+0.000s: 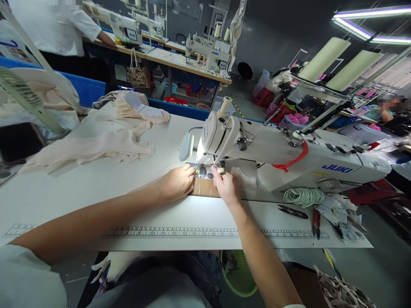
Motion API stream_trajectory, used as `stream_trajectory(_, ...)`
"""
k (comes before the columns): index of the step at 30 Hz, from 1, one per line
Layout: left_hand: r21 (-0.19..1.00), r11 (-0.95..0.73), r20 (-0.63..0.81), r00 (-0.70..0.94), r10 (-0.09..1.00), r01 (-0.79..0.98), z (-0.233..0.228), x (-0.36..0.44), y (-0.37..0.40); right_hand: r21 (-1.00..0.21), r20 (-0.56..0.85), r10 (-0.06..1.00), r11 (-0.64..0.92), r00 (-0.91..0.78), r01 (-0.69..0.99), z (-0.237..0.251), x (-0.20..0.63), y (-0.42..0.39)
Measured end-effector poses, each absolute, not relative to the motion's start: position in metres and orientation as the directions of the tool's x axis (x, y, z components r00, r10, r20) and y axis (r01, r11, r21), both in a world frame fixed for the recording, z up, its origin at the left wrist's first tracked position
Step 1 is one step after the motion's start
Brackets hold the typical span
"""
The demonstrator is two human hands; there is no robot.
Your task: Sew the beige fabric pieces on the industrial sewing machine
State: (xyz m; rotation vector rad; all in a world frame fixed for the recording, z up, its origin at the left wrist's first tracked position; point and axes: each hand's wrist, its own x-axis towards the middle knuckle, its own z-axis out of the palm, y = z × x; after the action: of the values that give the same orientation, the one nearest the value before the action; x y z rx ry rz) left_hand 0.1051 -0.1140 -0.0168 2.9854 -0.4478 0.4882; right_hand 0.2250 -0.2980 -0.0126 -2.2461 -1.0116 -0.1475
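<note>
The lit needle area of a white sewing machine (221, 137) lies between my two hands. My left hand (180, 183) is closed just left of the presser foot, its fingertips pressed together. What they hold, if anything, is too small to make out. On the other side, my right hand (226, 185) is closed, with thumb and finger beside the round tension knob (221, 167); its fingertips are partly hidden and their contents cannot be made out. A brown plate (205, 188) lies between the hands, in front of the needle.
Cream fabric pieces (96, 143) lie on the left of the white table (154, 233). At right are a coil of pale green cord (303, 196), thread snips (316, 224) and scraps (340, 214). A green basket (239, 278) stands below. A person (61, 30) works behind.
</note>
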Motion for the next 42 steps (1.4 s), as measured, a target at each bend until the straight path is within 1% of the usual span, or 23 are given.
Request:
stream_trajectory(2, 0.035, -0.959, 0.282, 0.923, -0.262, -0.282, -0.011, 0.106, -0.114, -0.515, 0.366, 0.635, -0.471, 0.68, 0.716, -0.012, 0.223, -0.302)
stream_trajectory(4, 0.05, -0.973, 0.258, 0.944, -0.207, -0.227, -0.002, 0.106, -0.114, -0.504, 0.376, 0.651, -0.453, 0.659, 0.735, -0.012, 0.22, -0.304)
stream_trajectory(5, 0.065, -0.984, 0.241, 0.959, -0.148, -0.168, 0.003, 0.106, -0.113, -0.5, 0.38, 0.663, -0.439, 0.645, 0.746, -0.012, 0.217, -0.305)
stream_trajectory(8, 0.095, -0.992, 0.168, 0.98, 0.104, 0.089, 0.017, 0.104, -0.107, -0.492, 0.37, 0.716, -0.389, 0.592, 0.779, -0.011, 0.209, -0.301)
stream_trajectory(10, 0.148, -0.97, 0.116, 0.971, 0.21, 0.192, 0.025, 0.099, -0.099, -0.491, 0.355, 0.753, -0.354, 0.554, 0.796, -0.009, 0.201, -0.298)
stream_trajectory(12, 0.277, -0.942, 0.043, 0.977, 0.21, 0.19, 0.031, 0.092, -0.089, -0.49, 0.332, 0.784, -0.331, 0.524, 0.806, -0.007, 0.19, -0.294)
stream_trajectory(14, 0.469, -0.867, -0.044, 0.985, 0.166, 0.167, 0.036, 0.082, -0.081, -0.484, 0.282, 0.813, -0.338, 0.509, 0.808, -0.002, 0.179, -0.29)
stream_trajectory(16, 0.625, -0.765, -0.078, 0.988, 0.134, 0.153, 0.04, 0.071, -0.079, -0.465, 0.205, 0.822, -0.396, 0.531, 0.792, 0.003, 0.166, -0.283)
stream_trajectory(17, 0.676, -0.722, -0.074, 0.988, 0.133, 0.148, 0.042, 0.065, -0.08, -0.456, 0.169, 0.814, -0.436, 0.556, 0.776, 0.005, 0.161, -0.278)
stream_trajectory(19, 0.73, -0.67, -0.038, 0.987, 0.154, 0.133, 0.045, 0.052, -0.084, -0.471, 0.122, 0.779, -0.5, 0.615, 0.727, 0.007, 0.152, -0.267)
stream_trajectory(21, 0.755, -0.642, 0.014, 0.976, 0.217, 0.132, 0.047, 0.039, -0.087, -0.527, 0.108, 0.751, -0.512, 0.651, 0.678, 0.007, 0.146, -0.257)
stream_trajectory(23, 0.794, -0.583, 0.028, 0.948, 0.318, 0.172, 0.047, 0.025, -0.085, -0.607, 0.121, 0.763, -0.45, 0.635, 0.655, 0.004, 0.145, -0.253)
stream_trajectory(24, 0.815, -0.543, 0.007, 0.933, 0.361, 0.204, 0.045, 0.018, -0.082, -0.655, 0.131, 0.781, -0.394, 0.61, 0.645, 0.003, 0.146, -0.253)
stream_trajectory(26, 0.827, -0.489, -0.078, 0.918, 0.389, 0.278, 0.041, 0.005, -0.071, -0.73, 0.159, 0.821, -0.276, 0.548, 0.626, 0.0, 0.15, -0.258)
stream_trajectory(28, 0.765, -0.54, -0.149, 0.913, 0.381, 0.35, 0.036, -0.006, -0.059, -0.73, 0.199, 0.843, -0.214, 0.501, 0.65, -0.002, 0.157, -0.266)
stream_trajectory(29, 0.702, -0.602, -0.156, 0.908, 0.39, 0.379, 0.033, -0.01, -0.053, -0.68, 0.225, 0.846, -0.219, 0.483, 0.7, -0.004, 0.16, -0.27)
stream_trajectory(30, 0.623, -0.671, -0.146, 0.903, 0.405, 0.401, 0.031, -0.013, -0.047, -0.6, 0.257, 0.848, -0.236, 0.464, 0.764, -0.005, 0.162, -0.273)
stream_trajectory(32, 0.434, -0.79, -0.092, 0.894, 0.438, 0.432, 0.028, -0.014, -0.038, -0.387, 0.314, 0.851, -0.29, 0.421, 0.875, -0.007, 0.165, -0.276)
stream_trajectory(34, 0.251, -0.871, -0.005, 0.9, 0.435, 0.422, 0.028, -0.008, -0.03, -0.19, 0.351, 0.845, -0.357, 0.403, 0.914, -0.009, 0.165, -0.278)
stream_trajectory(36, 0.096, -0.917, 0.12, 0.91, 0.396, 0.386, 0.029, 0.004, -0.021, -0.082, 0.376, 0.828, -0.417, 0.416, 0.905, -0.012, 0.165, -0.279)
stream_trajectory(38, -0.022, -0.935, 0.227, 0.912, 0.341, 0.355, 0.029, 0.018, -0.011, -0.061, 0.398, 0.807, -0.453, 0.437, 0.89, -0.014, 0.165, -0.282)
stream_trajectory(39, -0.061, -0.936, 0.241, 0.915, 0.324, 0.347, 0.028, 0.026, -0.006, -0.067, 0.405, 0.798, -0.46, 0.446, 0.885, -0.016, 0.165, -0.284)
stream_trajectory(42, -0.089, -0.931, 0.176, 0.926, 0.334, 0.353, 0.021, 0.04, 0.007, -0.112, 0.412, 0.79, -0.452, 0.455, 0.885, -0.018, 0.168, -0.289)
